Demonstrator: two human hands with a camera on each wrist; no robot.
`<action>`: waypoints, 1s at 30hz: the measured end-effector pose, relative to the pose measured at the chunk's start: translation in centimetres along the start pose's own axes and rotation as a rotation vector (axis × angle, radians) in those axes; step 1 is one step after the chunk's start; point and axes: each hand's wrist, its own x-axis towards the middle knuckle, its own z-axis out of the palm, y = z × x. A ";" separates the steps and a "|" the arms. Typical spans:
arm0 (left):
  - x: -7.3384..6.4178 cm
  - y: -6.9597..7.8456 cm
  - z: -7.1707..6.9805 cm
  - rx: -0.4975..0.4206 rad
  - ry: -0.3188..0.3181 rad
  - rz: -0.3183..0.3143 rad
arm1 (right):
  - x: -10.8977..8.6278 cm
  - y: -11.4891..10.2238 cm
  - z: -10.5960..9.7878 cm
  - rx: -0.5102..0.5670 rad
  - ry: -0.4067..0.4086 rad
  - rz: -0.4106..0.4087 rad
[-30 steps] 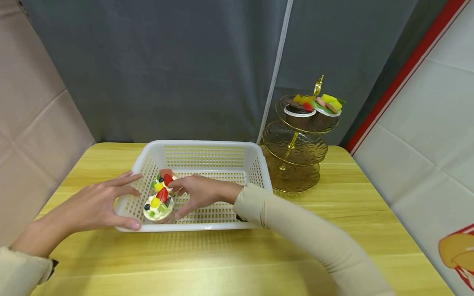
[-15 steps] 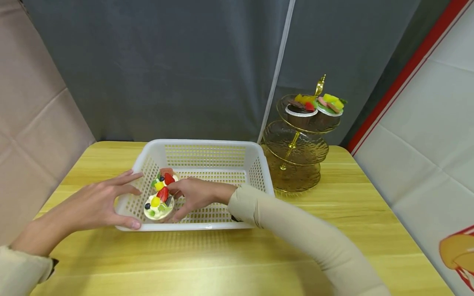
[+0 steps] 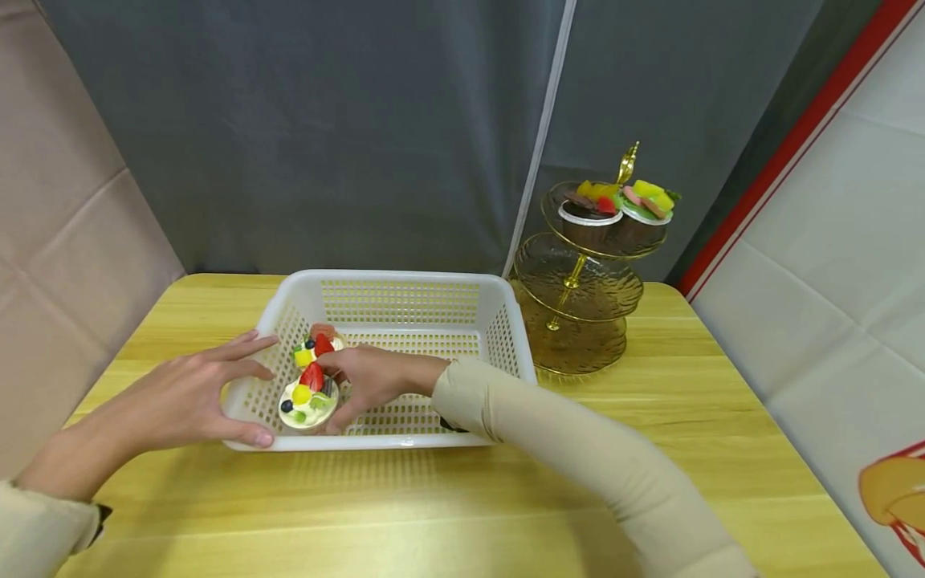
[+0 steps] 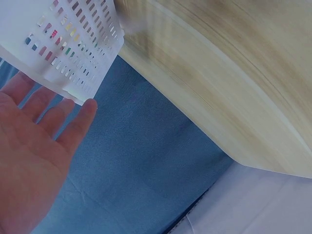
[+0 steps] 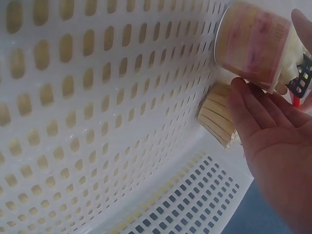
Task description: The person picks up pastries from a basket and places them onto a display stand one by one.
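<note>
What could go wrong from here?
The right hand has its fingers close to both the near cup and the far cup, so it might smear toppings or tip one.

The left hand lies spread at the basket rim; a bump could slide it.

The cake stand bears two dark cups up top, possibly making it top-heavy.

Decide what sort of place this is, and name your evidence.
Probably a staged booth: a grey curtain hangs behind the wooden table, and pale hangings flank it on both sides.

fruit-topped cup (image 3: 307,407) inside white basket (image 3: 405,441)
</note>
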 end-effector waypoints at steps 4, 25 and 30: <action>0.0 0.0 0.0 -0.001 -0.005 -0.004 | 0.4 0.0 0.1 0.003 -0.006 0.009; 0.0 0.0 0.1 -0.007 0.000 -0.002 | 0.9 -0.2 0.2 -0.039 -0.013 0.049; 0.0 0.1 0.1 -0.012 0.000 -0.002 | 1.0 -0.3 0.2 -0.025 -0.009 0.024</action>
